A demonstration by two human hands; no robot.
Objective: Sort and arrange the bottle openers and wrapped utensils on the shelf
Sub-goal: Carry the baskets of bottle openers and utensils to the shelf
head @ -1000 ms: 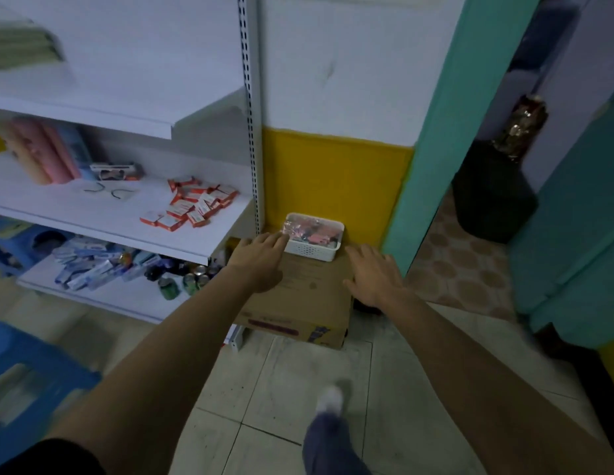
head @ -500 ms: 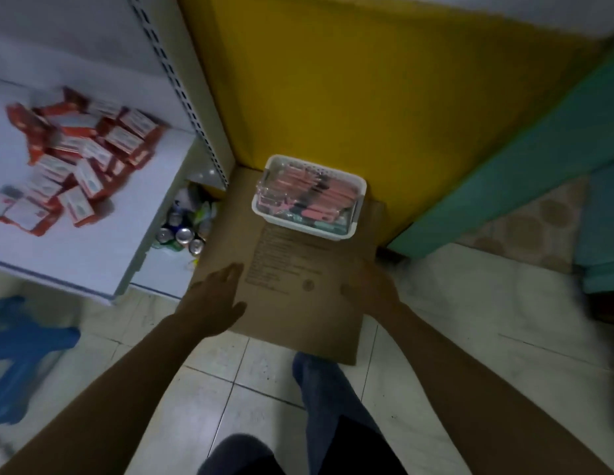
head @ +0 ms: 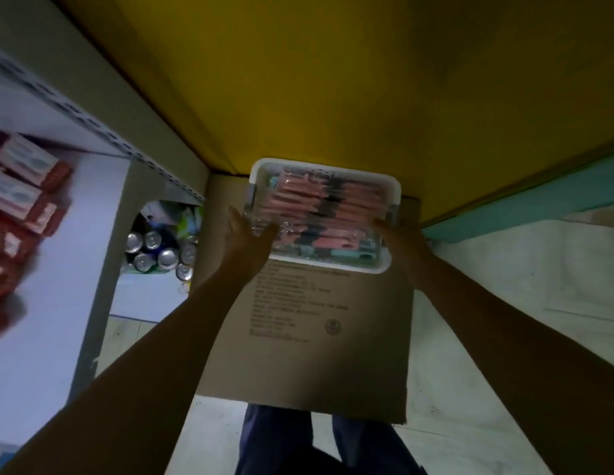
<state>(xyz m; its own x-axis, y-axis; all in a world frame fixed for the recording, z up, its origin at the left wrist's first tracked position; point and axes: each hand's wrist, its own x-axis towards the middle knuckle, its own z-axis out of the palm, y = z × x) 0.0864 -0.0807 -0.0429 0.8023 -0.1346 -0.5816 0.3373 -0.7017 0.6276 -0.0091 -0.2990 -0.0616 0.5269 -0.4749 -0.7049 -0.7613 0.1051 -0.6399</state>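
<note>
While my left hand and right hand flank the basket of wrapped utensils mid-frame, sorting looks barely started; can't tell if the fingers grip.

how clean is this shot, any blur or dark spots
Head view: dim overall, yellow wall darkest up top; motion blur smears the red packets, the left hand and right hand; print on the box is unreadable; plastic in the basket glints.

Dim, motion-blurred wide-angle view, edges stretched, colours muddy.
</note>
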